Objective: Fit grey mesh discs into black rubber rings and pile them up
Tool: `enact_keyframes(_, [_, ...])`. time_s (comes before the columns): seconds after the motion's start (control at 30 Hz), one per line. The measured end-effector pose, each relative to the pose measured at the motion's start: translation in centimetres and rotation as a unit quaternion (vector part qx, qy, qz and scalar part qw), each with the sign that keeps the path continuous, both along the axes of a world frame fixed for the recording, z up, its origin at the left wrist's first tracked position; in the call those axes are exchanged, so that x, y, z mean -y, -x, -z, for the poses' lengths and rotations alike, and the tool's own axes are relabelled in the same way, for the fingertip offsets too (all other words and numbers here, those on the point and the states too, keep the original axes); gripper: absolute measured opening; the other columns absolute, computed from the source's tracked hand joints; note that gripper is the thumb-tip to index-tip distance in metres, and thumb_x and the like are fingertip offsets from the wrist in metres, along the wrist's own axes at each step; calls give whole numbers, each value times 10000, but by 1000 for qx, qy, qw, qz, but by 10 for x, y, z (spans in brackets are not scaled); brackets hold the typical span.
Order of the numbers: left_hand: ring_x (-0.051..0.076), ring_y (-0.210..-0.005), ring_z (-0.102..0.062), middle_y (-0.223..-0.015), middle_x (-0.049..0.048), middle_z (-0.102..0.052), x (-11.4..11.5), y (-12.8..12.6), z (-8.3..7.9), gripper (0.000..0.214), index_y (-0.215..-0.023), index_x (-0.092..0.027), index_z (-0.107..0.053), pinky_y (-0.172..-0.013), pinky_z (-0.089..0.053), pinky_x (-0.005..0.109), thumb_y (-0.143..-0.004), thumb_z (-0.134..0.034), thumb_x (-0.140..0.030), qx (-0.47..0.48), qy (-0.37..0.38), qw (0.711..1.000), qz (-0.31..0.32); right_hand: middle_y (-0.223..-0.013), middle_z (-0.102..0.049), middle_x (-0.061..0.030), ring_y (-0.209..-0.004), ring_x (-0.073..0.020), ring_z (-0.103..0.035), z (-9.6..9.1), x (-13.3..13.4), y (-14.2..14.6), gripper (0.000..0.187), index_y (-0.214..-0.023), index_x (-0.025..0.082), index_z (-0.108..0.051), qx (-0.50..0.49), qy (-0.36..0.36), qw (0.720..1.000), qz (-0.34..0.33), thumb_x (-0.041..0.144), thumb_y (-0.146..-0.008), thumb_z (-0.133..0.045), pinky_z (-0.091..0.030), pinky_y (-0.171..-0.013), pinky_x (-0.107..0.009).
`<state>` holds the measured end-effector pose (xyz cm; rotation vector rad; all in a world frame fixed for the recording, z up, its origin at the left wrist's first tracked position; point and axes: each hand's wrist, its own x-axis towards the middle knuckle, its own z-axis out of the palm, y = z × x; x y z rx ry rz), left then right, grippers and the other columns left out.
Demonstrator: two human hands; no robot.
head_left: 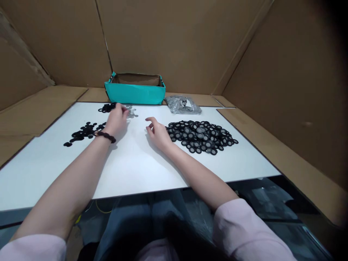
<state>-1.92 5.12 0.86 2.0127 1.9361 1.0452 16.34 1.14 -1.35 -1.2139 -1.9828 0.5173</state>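
Three loose clusters lie around the left hand [117,117] on the white tabletop [141,166]: black rings [108,107] at its far side, pale grey discs [132,112] just beyond its fingertips, and small black discs [83,132] to the left of its wrist. That hand is bent down with thumb and fingertips close together, but whether anything is pinched between them I cannot tell. The right hand [159,135] hangs nearer the middle, thumb and forefinger apart with nothing visible between them, and a broad pile of grey-centred black discs [201,134] spreads just beside it on the right. Farther back stand a teal box [136,94] and, next to it, a clear plastic bag [183,104] of parts. The likeliest trouble is mixing: the black rings and grey discs sit so near each other that a careless sweep of the left fingers could push one group into the other. The dark bracelet [104,136] is a second risk — it sits right by the small black discs, and a low wrist could drag some out of place. On the other side, a backward swing of the right hand might scatter the pile's near edge. Thin, flat pieces could also slip from a light pinch, or come up two at a time if they overlap.
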Motion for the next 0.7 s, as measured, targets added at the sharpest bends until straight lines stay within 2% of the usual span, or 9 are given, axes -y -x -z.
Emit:
enact_keyframes(0.07, [204,-816,-624,-831,69,-635,6,-18,-3,186,-944,-193,-449,-748,-461,333,-804,-499,-305,113,40,987,111,-839,-615,-22,-644,-142,-539,3,-2,1,354,-1187,189,-463,-26,6,1000,-4,178,-833,-449,-396,-697,-256])
enact_keyframes(0.13, [186,-716,-622,-729,35,-629,13,-34,-5,253,-936,-198,-450,-670,-461,302,-769,-541,-365,174,92,962,189,-808,-613,-14,-630,-134,-538,5,-5,-1,281,-1114,187,-495,-55,10,998,-7,210,-837,-456,-398,-677,-243])
enact_keyframes(0.2, [187,-678,-608,-683,25,-620,17,-42,-6,270,-915,-201,-473,-649,-457,303,-764,-534,-416,177,122,951,223,-736,-599,-2,-615,-130,-528,6,-9,-4,145,-947,187,-533,-74,9,997,-1,256,-847,-453,-392,-650,-232])
enact_keyframes(0.23, [198,-719,-607,-713,39,-628,17,-43,-6,269,-905,-200,-493,-683,-459,322,-773,-519,-433,150,114,957,222,-698,-586,4,-609,-130,-521,6,-10,-5,116,-870,189,-531,-79,8,997,9,273,-848,-454,-386,-639,-229])
enact_keyframes(0.33, [291,-1062,-513,-1031,133,-615,12,-31,-1,270,-902,-184,-555,-921,-371,443,-803,-484,-425,-20,13,990,140,-643,-562,14,-602,-132,-509,7,-12,-6,120,-771,196,-514,-73,14,996,41,291,-834,-479,-373,-622,-227])
enact_keyframes(0.37, [335,-1167,-429,-1159,169,-560,9,-24,1,271,-928,-171,-567,-976,-304,491,-804,-483,-397,-81,-21,993,86,-646,-566,14,-604,-133,-510,8,-12,-6,114,-770,197,-517,-66,22,997,43,289,-830,-486,-372,-622,-228])
enact_keyframes(0.43, [393,-1246,-325,-1318,227,-432,1,-10,7,318,-1045,-136,-560,-993,-236,557,-807,-463,-323,-171,-24,985,6,-663,-580,10,-617,-138,-520,9,-11,-3,100,-786,200,-532,-46,35,998,33,281,-828,-493,-373,-632,-232])
enact_keyframes(0.53, [424,-1170,-396,-1244,291,-458,-10,4,14,386,-1129,-69,-539,-889,-334,536,-816,-391,-242,-233,29,970,-67,-683,-593,-1,-640,-146,-534,11,-8,2,95,-814,203,-553,-18,43,999,11,276,-834,-497,-375,-649,-237])
enact_keyframes(0.7, [398,-1037,-505,-1076,295,-568,-23,6,12,378,-1024,-22,-603,-807,-379,456,-798,-339,-170,-297,59,951,-60,-704,-607,-10,-661,-154,-544,10,-8,6,111,-826,201,-573,-2,40,999,-1,279,-844,-495,-382,-665,-244])
